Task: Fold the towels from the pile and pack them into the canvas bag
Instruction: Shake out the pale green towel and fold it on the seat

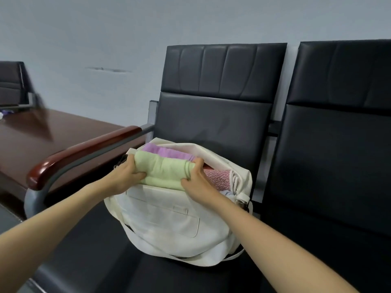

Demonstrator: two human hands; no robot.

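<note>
A cream canvas bag (169, 220) stands on the seat of a black chair (211, 119), its mouth open toward me. A folded light green towel (163, 170) sits in the mouth, half inside. My left hand (124, 176) grips its left end and my right hand (196, 180) grips its right end, thumbs in front. Behind it in the bag lies a folded purple towel (165, 152). To the right, a pink patterned towel (218, 178) is tucked inside. The towel pile is out of view.
The chair's red-brown wooden armrest (84, 153) on a grey metal frame runs just left of the bag. A dark wooden table (48, 134) stands further left. A second black chair (334, 144) is on the right. The bag's strap (190, 260) loops across the seat in front.
</note>
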